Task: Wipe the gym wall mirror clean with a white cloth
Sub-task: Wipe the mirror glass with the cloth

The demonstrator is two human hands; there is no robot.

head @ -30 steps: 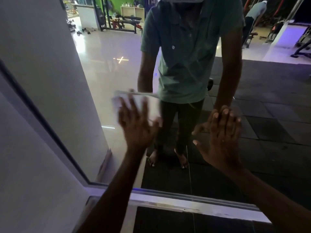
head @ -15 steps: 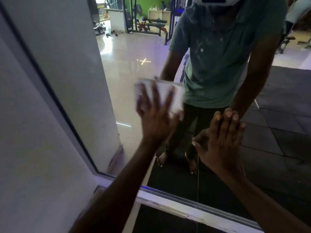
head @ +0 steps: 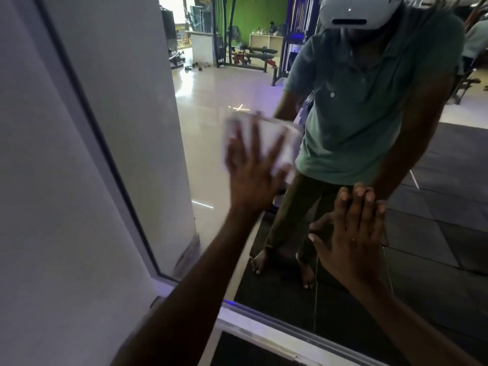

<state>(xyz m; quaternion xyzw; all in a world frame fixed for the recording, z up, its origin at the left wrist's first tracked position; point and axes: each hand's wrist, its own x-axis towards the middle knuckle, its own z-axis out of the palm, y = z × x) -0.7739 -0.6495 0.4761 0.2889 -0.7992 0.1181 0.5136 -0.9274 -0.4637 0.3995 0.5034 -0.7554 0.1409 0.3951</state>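
Observation:
The wall mirror (head: 211, 83) fills most of the view and reflects the gym and a person in a green shirt. My left hand (head: 250, 175) presses a folded white cloth (head: 274, 138) flat against the glass with spread, straight fingers; hand and cloth are motion-blurred. My right hand (head: 351, 233) lies flat on the glass lower right, fingers straight and together, holding nothing.
A grey wall (head: 52, 180) runs along the left, next to the mirror's dark frame edge (head: 105, 143). A white bottom frame rail (head: 264, 328) crosses below my arms. Reflected gym benches, racks and black floor mats appear in the glass.
My left hand has slid the cloth to the right and upward across the glass. My right hand has stayed planted in about the same spot. The camera has tilted up.

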